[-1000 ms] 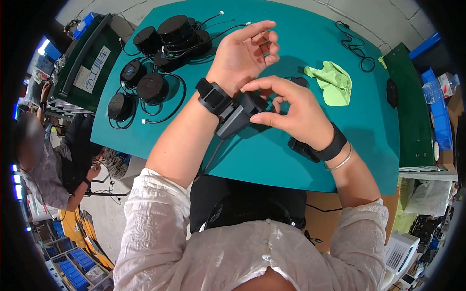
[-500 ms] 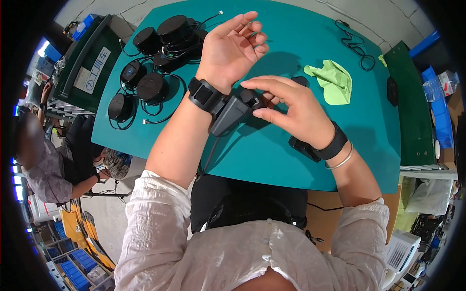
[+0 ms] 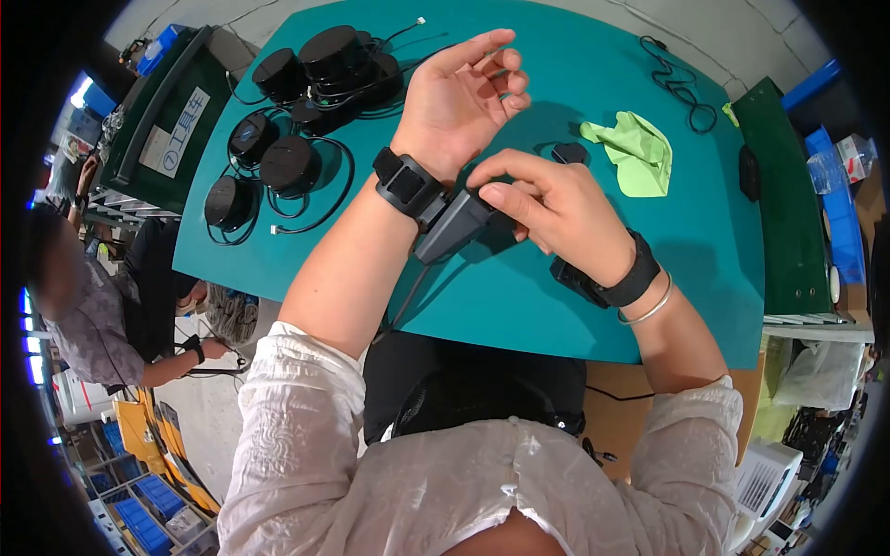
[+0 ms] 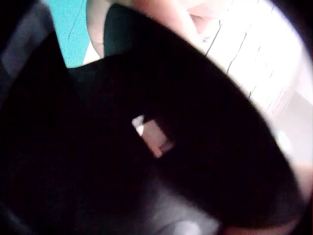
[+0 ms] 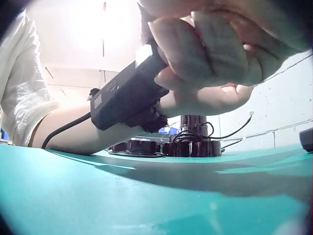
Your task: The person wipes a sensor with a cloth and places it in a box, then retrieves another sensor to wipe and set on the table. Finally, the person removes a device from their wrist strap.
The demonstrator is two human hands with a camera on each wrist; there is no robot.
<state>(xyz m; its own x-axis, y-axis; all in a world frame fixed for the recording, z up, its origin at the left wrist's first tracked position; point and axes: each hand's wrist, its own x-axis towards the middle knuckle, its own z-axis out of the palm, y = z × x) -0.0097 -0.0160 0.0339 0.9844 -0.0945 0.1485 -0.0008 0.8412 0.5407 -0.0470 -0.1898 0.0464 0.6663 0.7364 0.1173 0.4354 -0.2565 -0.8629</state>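
My left hand (image 3: 459, 102) is held palm up above the table, fingers loosely curled around nothing. A black strap (image 3: 408, 185) on that wrist carries a dark grey wrist camera (image 3: 456, 225) with a cable. My right hand (image 3: 565, 204) holds the camera's front end, its thumb and index finger at the edge. The right wrist view shows the camera body (image 5: 124, 90) from below, with curled right fingers (image 5: 210, 49) at its front. A dark sheet-like shape (image 4: 107, 147) with a small rectangular gap fills most of the left wrist view. The right fingers hide the camera's front.
Several black round devices (image 3: 291, 167) with cables stand on the green table (image 3: 667, 306) at the left. A light green cloth (image 3: 640, 153), a small black piece (image 3: 570, 153) and a coiled black cable (image 3: 681, 88) lie to the right. Another person (image 3: 102, 306) sits at far left.
My left forearm has swung left, then back right with the camera. The right thumb has moved up from below the camera's front onto its edge, near the index finger.
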